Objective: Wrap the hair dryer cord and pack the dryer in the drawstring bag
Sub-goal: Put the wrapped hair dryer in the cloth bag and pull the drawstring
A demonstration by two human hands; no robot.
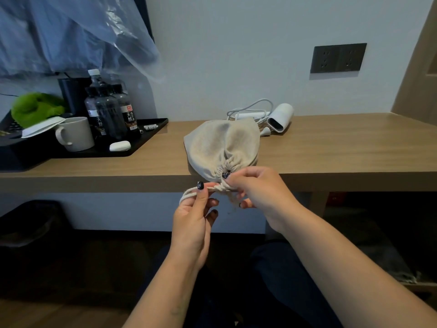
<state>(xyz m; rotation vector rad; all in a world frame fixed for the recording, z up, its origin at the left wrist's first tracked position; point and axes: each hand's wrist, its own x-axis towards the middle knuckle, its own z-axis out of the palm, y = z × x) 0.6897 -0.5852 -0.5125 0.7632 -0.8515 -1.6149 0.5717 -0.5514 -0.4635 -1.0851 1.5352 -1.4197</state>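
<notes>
A beige drawstring bag (pixel 221 144) lies on the wooden desk (pixel 331 152), its gathered mouth at the front edge, pulled tight. My left hand (pixel 195 214) pinches the cream drawstring (pixel 189 194) just below the desk edge. My right hand (pixel 255 188) grips the cord right at the bag's mouth. Behind the bag, the white hair dryer (pixel 280 117) rests on the desk with its white cord (pixel 248 110) loosely looped beside it against the wall.
A black tray (pixel 146 140) at the left holds dark bottles (pixel 108 110), a cream mug (pixel 75 133) and a small white case (pixel 120 146). A green object (pixel 35 107) sits at far left. Clear plastic (pixel 99 34) hangs above. A dark wall socket (pixel 338 58) is at right.
</notes>
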